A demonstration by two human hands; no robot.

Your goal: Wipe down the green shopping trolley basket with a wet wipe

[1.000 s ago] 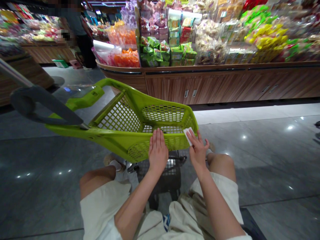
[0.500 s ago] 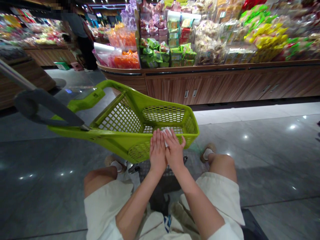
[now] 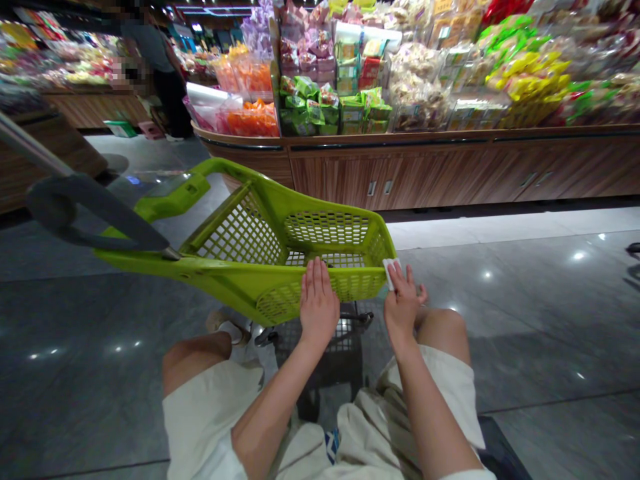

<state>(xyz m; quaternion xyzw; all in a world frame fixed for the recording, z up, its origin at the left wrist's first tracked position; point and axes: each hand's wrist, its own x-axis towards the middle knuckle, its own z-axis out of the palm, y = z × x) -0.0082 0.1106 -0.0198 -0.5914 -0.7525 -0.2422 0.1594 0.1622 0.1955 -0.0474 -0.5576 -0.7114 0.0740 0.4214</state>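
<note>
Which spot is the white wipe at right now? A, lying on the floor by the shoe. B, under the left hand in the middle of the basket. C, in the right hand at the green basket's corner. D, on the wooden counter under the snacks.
C. The right hand holds the white wipe at the right corner of the lime-green shopping basket, while the left hand lies flat on the basket's front wall without it.

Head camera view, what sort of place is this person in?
Probably a supermarket or snack shop: a wooden display counter heaped with bagged snacks, and a green shopping cart on a polished floor.
</note>
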